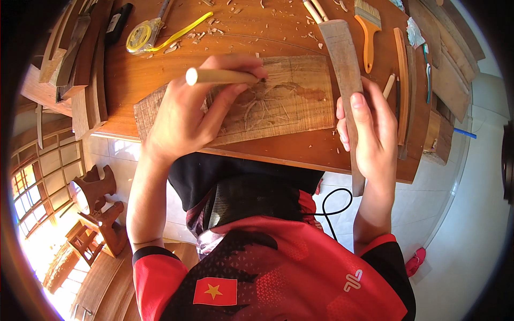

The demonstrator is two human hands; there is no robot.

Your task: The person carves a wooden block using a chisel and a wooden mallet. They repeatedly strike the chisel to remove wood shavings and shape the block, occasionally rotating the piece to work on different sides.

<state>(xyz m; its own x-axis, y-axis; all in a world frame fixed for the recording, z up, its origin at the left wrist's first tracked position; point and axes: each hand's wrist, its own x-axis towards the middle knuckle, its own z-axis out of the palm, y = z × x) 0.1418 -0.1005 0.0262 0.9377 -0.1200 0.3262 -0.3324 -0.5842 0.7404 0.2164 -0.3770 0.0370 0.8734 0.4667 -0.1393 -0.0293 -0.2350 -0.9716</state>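
Note:
My left hand (197, 107) is closed round a carving tool with a pale round wooden handle (206, 76), its lower end on a brown board (289, 112) bearing carved, branching lines; the tip is mostly hidden by my fingers. My right hand (369, 128) grips a long, flat, dark wooden bar (338, 48), held tilted beside the board's right end, its top reaching toward the back of the table (241, 152).
A yellow tape measure (140, 37), dark wood strips (91, 96) and shavings lie left and back. An orange-handled brush (369, 40), more pale handles (316, 10) and strips (401, 85) lie right. Wooden furniture (96, 224) stands below left; a black cable (337, 200) hangs below the table.

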